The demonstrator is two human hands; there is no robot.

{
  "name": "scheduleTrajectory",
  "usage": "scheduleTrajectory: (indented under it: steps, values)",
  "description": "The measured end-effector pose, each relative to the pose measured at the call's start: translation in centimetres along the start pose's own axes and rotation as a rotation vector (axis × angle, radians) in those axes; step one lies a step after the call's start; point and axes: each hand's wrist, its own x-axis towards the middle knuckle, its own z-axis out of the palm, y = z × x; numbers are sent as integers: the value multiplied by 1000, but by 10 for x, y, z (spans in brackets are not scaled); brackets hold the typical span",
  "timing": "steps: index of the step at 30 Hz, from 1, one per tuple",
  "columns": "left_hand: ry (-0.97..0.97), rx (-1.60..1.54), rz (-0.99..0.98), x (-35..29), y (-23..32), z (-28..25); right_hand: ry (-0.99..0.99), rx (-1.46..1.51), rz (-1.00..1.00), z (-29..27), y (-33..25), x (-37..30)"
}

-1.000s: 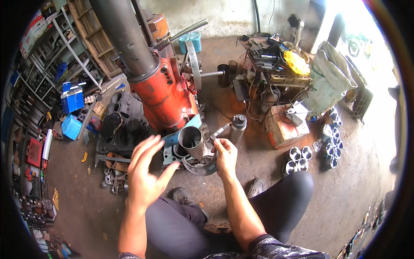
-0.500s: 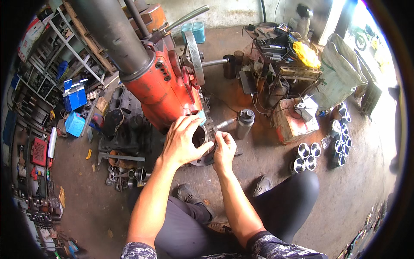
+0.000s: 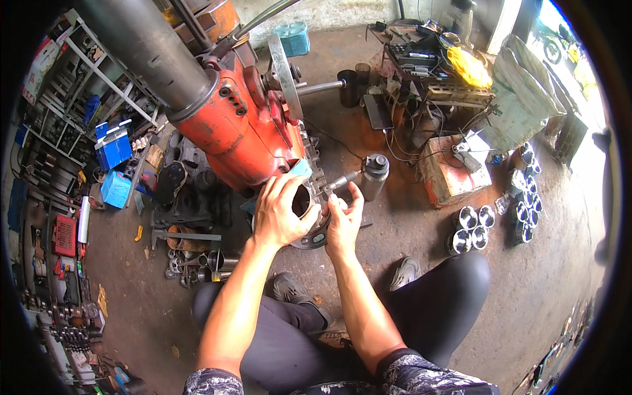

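My left hand curves around a round metal part with a dark open bore, thumb on its near side and fingers over its far side. This part sits at the lower end of the red machine. A light-blue piece shows just beyond my fingertips. My right hand is closed beside the bore, its thumb and fingers together and the index finger raised. Whatever it pinches is too small to make out. A grey metal handle projects from the machine just beyond that hand. Under both hands lies a round metal base.
A grey bottle stands right of the handle. Shiny metal cylinders stand on the floor at right, past a worn box. A tool-covered bench is at far right. Engine castings and a caliper lie left.
The machine and bench sit slightly differently in view as the camera shifted. My right index finger has lifted away from the thumb toward the handle. My left hand keeps its place around the bore.
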Motion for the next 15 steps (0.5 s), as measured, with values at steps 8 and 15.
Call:
scheduleTrajectory:
  steps: [8,15]
  values:
    - [46,19,5,-1,1,4,-15,58,30,-3,5,-1]
    - [60,12,4,-1,2,4,-37,73,20,-6,5,1]
